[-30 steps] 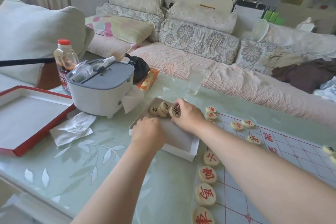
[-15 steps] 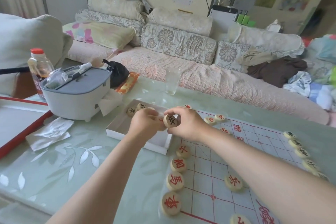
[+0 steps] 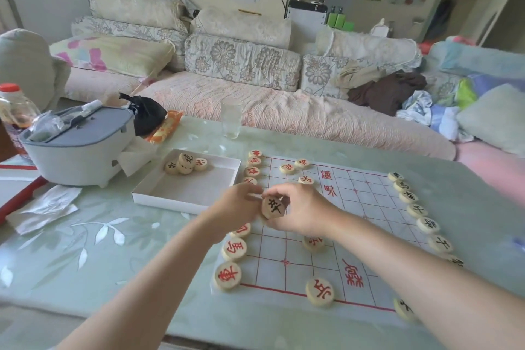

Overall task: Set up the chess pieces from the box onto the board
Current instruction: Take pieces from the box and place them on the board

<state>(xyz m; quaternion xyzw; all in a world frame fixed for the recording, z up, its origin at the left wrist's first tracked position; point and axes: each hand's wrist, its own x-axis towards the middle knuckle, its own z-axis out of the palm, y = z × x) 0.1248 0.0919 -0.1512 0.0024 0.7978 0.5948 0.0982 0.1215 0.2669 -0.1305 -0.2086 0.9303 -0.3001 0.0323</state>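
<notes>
Two bare forearms come in from the bottom edge and meet over the near-left part of the board [image 3: 355, 239]. The right hand [image 3: 301, 212] is raised a little above the grid, wrist bent, and its fingers are curled around a round wooden piece with a black character [image 3: 273, 206], face turned to the camera. The left hand [image 3: 237, 207] is just beside it, fingers bent inward and fingertips touching or nearly touching the same piece; it may hold something small, but this I cannot tell. Red-marked pieces stand in a column along the left edge of the board, the nearest one [image 3: 227, 275] at the corner, and black-marked pieces [image 3: 417, 210] stand along the right edge. Beyond the hands, the white box [image 3: 216, 193] lies open on the table [image 3: 85, 250], with a few pieces [image 3: 186, 163] heaped in its far corner. Farther still stands an empty glass [image 3: 232, 118].
</notes>
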